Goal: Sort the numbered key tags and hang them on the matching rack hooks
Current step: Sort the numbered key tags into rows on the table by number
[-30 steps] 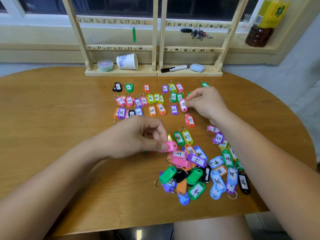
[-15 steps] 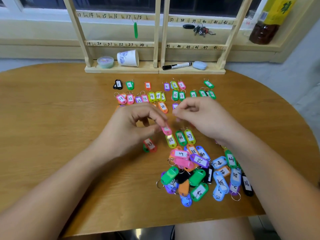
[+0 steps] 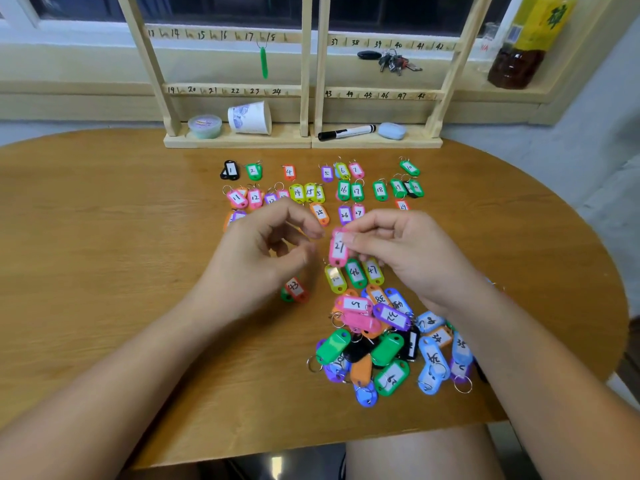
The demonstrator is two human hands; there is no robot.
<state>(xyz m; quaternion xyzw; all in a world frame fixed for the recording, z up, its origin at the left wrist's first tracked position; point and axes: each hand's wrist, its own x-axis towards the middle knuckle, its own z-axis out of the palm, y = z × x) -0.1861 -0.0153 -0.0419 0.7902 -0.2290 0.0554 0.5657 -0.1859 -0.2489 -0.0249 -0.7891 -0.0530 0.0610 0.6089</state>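
Your right hand pinches the pink tag by its top end. Your left hand sits just beside it, fingers loosely curled around nothing. The tag hangs over the table, between the sorted rows and the loose pile. It looks like light, stiff, smooth plastic, so probably slippery: hold the narrow edges near one end and keep the label clear. Pink shell, white paper insert, a handwritten number starting with 2; I can't read the second digit for sure.
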